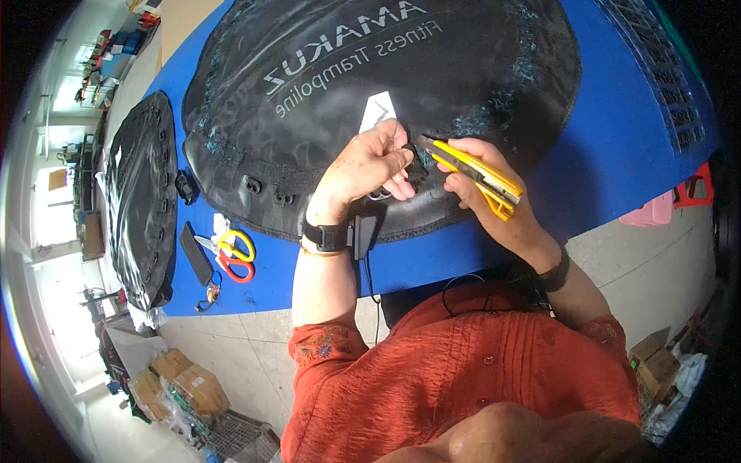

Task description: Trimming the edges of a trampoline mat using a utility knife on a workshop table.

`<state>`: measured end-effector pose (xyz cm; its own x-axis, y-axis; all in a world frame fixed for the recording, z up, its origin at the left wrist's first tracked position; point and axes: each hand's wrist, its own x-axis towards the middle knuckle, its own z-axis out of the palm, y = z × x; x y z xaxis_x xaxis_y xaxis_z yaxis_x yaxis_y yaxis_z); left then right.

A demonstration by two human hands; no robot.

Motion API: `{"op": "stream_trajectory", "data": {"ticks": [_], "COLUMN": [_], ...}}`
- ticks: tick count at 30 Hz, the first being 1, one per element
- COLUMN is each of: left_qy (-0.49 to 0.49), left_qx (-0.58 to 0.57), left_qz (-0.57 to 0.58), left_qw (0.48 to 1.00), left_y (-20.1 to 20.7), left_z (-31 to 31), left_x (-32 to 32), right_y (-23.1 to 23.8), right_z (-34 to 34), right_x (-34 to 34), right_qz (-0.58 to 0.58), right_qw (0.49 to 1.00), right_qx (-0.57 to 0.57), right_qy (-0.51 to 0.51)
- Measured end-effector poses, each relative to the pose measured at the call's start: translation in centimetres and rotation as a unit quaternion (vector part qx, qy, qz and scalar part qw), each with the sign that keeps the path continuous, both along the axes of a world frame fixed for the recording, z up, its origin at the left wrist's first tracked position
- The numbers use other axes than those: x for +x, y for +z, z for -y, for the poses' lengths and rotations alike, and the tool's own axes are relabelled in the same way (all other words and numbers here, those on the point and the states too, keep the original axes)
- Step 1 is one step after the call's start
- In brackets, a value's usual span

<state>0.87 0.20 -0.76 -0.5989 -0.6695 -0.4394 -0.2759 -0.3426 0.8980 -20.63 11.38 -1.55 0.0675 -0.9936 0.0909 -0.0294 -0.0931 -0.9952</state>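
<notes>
A round black trampoline mat (255, 139) with light lettering lies on the blue table (617, 154). Teal thread scraps are scattered over parts of it. My left hand (367, 163) pinches a small black piece (417, 166), likely a strap or loop, at the mat's near side; its fingers partly hide it. My right hand (494, 185) is wrapped round a yellow utility knife (475, 171). The knife's tip points left, close to the black piece. Just beyond my left fingers sits a white paper tag (377, 108). Black loops (251, 185) line the mat's near left edge.
Scissors (252, 247) with red and yellow handles lie left of my left forearm, beside a dark flat strip (196, 255). Another black mat (139, 208) is at the far left. A wire rack (656, 77) borders the right. Stools (654, 210) and cardboard boxes (199, 390) stand on the floor.
</notes>
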Motion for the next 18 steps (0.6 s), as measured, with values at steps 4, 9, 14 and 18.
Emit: {"op": "stream_trajectory", "data": {"ticks": [4,9,14,18], "left_qy": [-0.002,-0.003,-0.005,-0.004], "left_qx": [-0.006,-0.006,-0.005,0.007], "left_qz": [0.005,0.005,0.002,-0.010], "left_qw": [1.000,1.000,1.000,1.000], "left_y": [0.05,0.04,-0.21,-0.24], "left_z": [-0.06,0.00,0.04,0.07], "left_x": [0.01,-0.05,-0.01,0.05], "right_y": [-0.09,0.07,-0.07,-0.06], "right_z": [-0.03,-0.03,-0.07,-0.20], "right_x": [0.12,0.02,-0.26,-0.24], "right_qz": [-0.007,-0.007,0.005,0.009], "right_qw": [1.000,1.000,1.000,1.000], "right_qx": [0.007,0.006,0.001,0.014], "right_qy": [-0.003,0.002,0.015,0.018]}}
